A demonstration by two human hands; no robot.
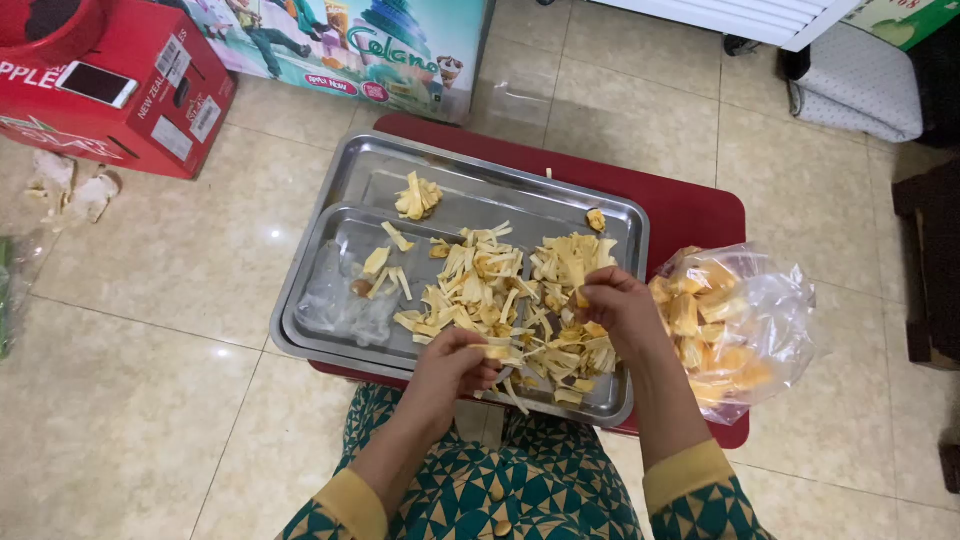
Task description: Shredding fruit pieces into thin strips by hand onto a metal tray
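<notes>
A large steel tray (pixel 340 190) with a smaller steel tray (pixel 320 300) stacked on it rests on a low red table (pixel 690 215). Pale yellow fruit strips (pixel 480 280) are heaped across both trays. My left hand (pixel 450 365) pinches a yellow strip at the near edge of the pile. Over the right side of the pile, my right hand (pixel 620 305) grips a small yellow piece between its fingertips. A separate small clump of strips (pixel 418 197) lies at the back of the large tray.
A clear plastic bag of orange-yellow fruit pods (pixel 735 325) sits on the table's right end. A red cardboard box (pixel 130 95) with a phone (pixel 97 83) on it stands at the back left on the tiled floor. Dark furniture (pixel 935 260) is at the right.
</notes>
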